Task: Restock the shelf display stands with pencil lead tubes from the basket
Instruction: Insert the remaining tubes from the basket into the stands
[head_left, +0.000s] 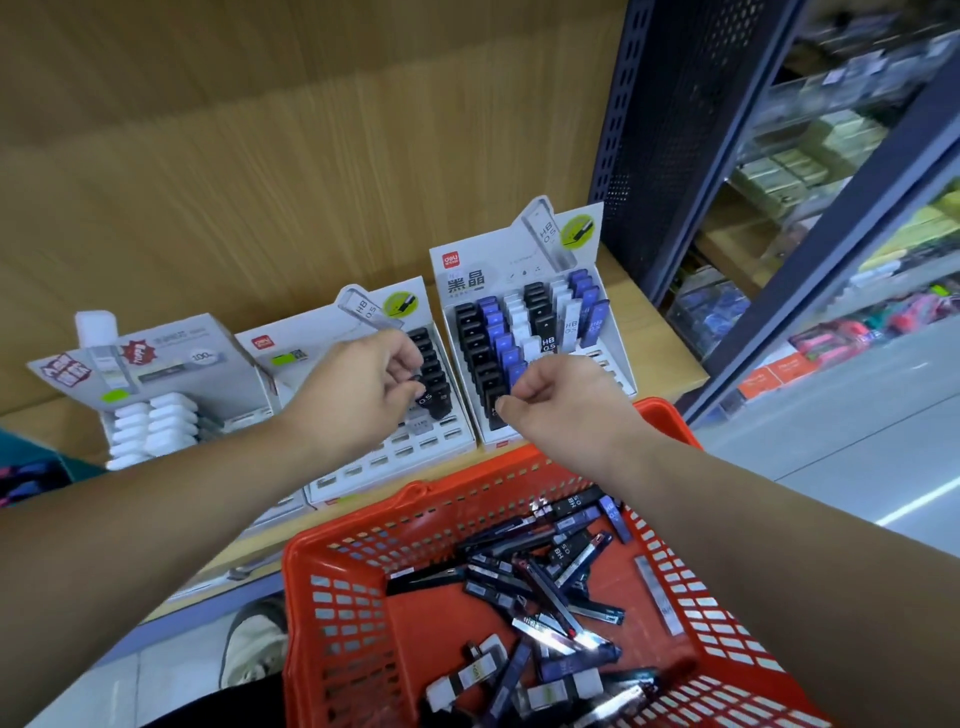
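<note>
While the right hand (556, 395) fronts a stand (519, 260), shelving (675, 130) flanks it.

The scene is bright and evenly lit, the light seemingly coming from overhead, and shadows are faint and soft-edged. Small white glints sit on the glossy dark plastic lead tubes (550, 631) lying in the orange-red plastic mesh basket (426, 618), and a white glare streak crosses the pale polished floor (914, 501) at the right edge. The wide lens bows the tan wood-grain back panel (260, 156) and tilts the dark blue perforated metal upright (670, 130). The bare forearms (130, 545) swell towards the lower corners. The centre is fairly sharp, with large print on the white cardboard display stands (519, 260) readable, while the stocked shelves (831, 130) at upper right smear into blur.
</note>
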